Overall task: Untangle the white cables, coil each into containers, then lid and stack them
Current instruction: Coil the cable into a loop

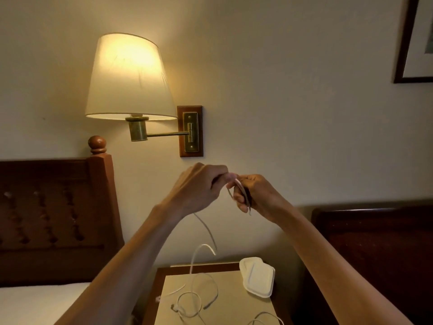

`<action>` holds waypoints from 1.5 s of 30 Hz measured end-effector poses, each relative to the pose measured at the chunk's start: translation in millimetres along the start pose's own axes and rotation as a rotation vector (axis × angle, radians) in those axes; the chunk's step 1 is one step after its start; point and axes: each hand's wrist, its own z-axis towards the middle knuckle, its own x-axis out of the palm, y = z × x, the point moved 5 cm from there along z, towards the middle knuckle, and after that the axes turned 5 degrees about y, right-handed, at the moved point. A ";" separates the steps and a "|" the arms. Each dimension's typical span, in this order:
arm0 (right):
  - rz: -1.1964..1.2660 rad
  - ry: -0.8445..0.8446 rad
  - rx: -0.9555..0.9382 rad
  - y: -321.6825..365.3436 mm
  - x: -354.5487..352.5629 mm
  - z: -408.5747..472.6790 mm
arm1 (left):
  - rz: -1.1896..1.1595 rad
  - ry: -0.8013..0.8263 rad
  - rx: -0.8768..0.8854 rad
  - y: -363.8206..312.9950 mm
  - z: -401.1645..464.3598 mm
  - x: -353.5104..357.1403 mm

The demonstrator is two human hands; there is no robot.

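Head view: both hands are raised in front of the wall, close together and nearly touching. The left hand (199, 186) has its fingers curled and pinches a white cable (243, 195) at its fingertips; the right hand (255, 193) curls round the same cable just beside it, with a short loop and a loose end hanging between the two palms. Motion blur hides exactly how the fingers lie on the strand.

From under the left hand the cable drops in a curve, arches once, and runs down to the nightstand (236, 299) below both hands. On its pale top lie more white cable loops (192, 301), tangled over one another; how many separate cables are there I cannot tell, though a connector end shows at the lower left of the tangle. Another loop lies at the bottom edge, under the right forearm.

Below the right hand, on the far right part of the nightstand, sit two white containers (257, 277), overlapping and lying flat.

Above and left of the hands, one lit wall lamp (127, 76) hangs on a brass arm from a wooden plate. Left of the left arm stands one wooden headboard (56, 214) with white bedding below; a second dark headboard (375, 242) lies right of the right arm. One framed picture (414, 41) hangs at upper right.
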 end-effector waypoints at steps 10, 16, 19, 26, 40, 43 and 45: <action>0.494 0.201 0.047 -6.2 8.3 -8.7 | -0.271 -0.246 -0.075 28.7 -9.2 26.4; 0.687 0.219 0.035 1.1 8.6 -5.4 | -0.571 -0.193 -0.165 33.4 -9.1 42.2; 0.849 0.197 0.032 9.7 1.1 -4.9 | -0.767 -0.129 -0.291 46.8 -25.1 67.4; 0.953 0.143 0.022 12.7 -28.7 -6.9 | -0.929 0.107 -0.502 82.5 -82.7 120.8; -0.101 -0.009 -0.083 -10.6 -3.2 7.0 | -0.174 0.159 0.180 10.5 -15.0 24.7; -0.178 -0.014 -0.087 -6.3 1.0 5.4 | -0.082 -0.034 0.170 21.7 -9.5 23.6; -0.145 -0.008 -0.076 -4.9 3.3 5.8 | -0.094 -0.136 0.125 28.5 -7.2 24.4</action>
